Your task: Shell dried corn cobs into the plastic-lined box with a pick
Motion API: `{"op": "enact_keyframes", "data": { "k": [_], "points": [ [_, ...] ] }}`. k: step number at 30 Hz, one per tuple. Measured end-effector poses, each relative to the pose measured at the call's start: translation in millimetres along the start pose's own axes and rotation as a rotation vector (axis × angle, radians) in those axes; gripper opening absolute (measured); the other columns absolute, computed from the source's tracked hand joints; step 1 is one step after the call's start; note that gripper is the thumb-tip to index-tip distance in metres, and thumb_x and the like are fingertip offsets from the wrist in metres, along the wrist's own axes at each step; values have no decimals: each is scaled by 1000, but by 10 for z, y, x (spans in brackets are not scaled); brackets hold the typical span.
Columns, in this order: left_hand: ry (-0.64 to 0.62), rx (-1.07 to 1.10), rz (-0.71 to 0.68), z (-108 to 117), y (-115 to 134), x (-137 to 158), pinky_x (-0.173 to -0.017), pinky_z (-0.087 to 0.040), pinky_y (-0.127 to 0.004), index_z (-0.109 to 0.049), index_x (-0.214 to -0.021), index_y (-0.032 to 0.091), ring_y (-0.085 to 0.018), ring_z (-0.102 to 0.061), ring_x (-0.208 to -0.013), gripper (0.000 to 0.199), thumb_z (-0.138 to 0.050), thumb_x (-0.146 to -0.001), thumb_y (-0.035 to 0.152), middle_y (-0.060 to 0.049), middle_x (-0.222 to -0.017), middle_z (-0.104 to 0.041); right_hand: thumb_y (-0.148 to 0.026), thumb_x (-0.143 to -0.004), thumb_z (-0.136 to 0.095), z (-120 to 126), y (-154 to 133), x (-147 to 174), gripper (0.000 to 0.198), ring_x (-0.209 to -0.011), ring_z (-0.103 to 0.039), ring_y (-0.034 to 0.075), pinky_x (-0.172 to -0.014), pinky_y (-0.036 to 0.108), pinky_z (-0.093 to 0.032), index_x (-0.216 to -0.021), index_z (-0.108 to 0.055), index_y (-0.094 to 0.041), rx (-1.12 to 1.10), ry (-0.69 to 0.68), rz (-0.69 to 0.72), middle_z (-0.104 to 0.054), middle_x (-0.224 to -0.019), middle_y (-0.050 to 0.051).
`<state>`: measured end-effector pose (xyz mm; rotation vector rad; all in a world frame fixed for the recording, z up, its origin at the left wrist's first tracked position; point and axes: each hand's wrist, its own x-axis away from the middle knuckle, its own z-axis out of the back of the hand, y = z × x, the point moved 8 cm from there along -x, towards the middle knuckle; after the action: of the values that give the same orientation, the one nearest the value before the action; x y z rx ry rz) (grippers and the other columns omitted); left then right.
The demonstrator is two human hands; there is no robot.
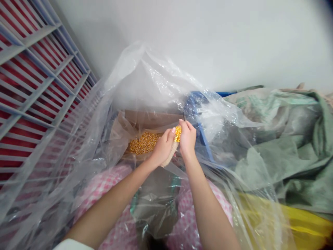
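Note:
A corn cob [178, 134] is tilted between my hands, with yellow kernels at its upper end and a stripped, pale lower part. My left hand [163, 145] is closed around the bare part of the cob. Against the kernels at the top, my right hand [187, 137] is closed, and a thin dark rod [183, 116] sticks up from its fingers; most of that rod is hidden. Loose corn kernels [143, 143] lie heaped in a cardboard box [152, 118] lined with clear plastic, just left of and beyond my left hand.
Clear plastic sheeting [125, 74] rises around the box and drapes over my lap. A grey slatted rack [39, 64] stands left. Right of the box are a blue crate [205, 140], green-grey sacks [283, 152] and a yellow sack [304, 220]. A white wall [208, 38] is behind.

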<state>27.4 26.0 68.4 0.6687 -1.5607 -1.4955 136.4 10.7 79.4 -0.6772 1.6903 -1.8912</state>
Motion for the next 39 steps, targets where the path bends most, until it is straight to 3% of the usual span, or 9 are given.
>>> {"op": "enact_keyframes", "data": {
  "k": [5,11,21,27,35,39],
  "points": [
    [-3,159,126,-9,-106,-28,-37,-45,-24,-53,-88,18,-11,-49,-42,49,-26,-81,58,0,-58,-50,-46,-71,-47,-14,7,-11,32,-52,-31,9,-51,22,-28,-56,-41,-19,-40,-10,-11,-34,-53,-5],
    [-113,73,13,-91,-28,6,-38,-43,-18,-48,-101,20,-9,-52,-49,47,-50,-71,57,-2,-76,-55,-44,-70,-48,-60,44,-20,29,-53,-39,9,-50,21,-32,-60,-48,-17,-160,-129,-108,-42,-56,-3],
    [-142,188,109,-130,-70,-6,-35,-42,-22,-52,-92,18,-9,-47,-36,51,-25,-80,60,1,-54,-50,-34,-68,-50,2,7,2,21,-48,-34,7,-49,21,-32,-57,-39,-19,-243,-26,-105,-38,-52,-6],
    [-111,83,40,-89,-2,-3,-40,-44,-21,-50,-93,18,-10,-52,-49,45,-50,-71,58,-2,-71,-55,-37,-68,-50,-37,57,7,23,-49,-35,8,-50,23,-32,-57,-40,-20,-236,-71,-146,-38,-52,-5],
    [-140,168,45,-171,-48,22,-34,-42,-22,-47,-83,19,-8,-45,-37,38,-40,-77,56,4,-54,-47,-38,-70,-48,2,49,0,24,-50,-32,8,-48,22,-30,-58,-38,-20,-160,-27,-72,-36,-55,-5],
    [-159,196,56,-168,-65,-4,-35,-41,-22,-49,-90,18,-9,-45,-37,46,-31,-79,59,2,-52,-49,-37,-69,-49,16,60,-10,22,-49,-33,8,-49,23,-31,-58,-40,-20,-184,-18,-104,-38,-54,-5]
  ]
}}
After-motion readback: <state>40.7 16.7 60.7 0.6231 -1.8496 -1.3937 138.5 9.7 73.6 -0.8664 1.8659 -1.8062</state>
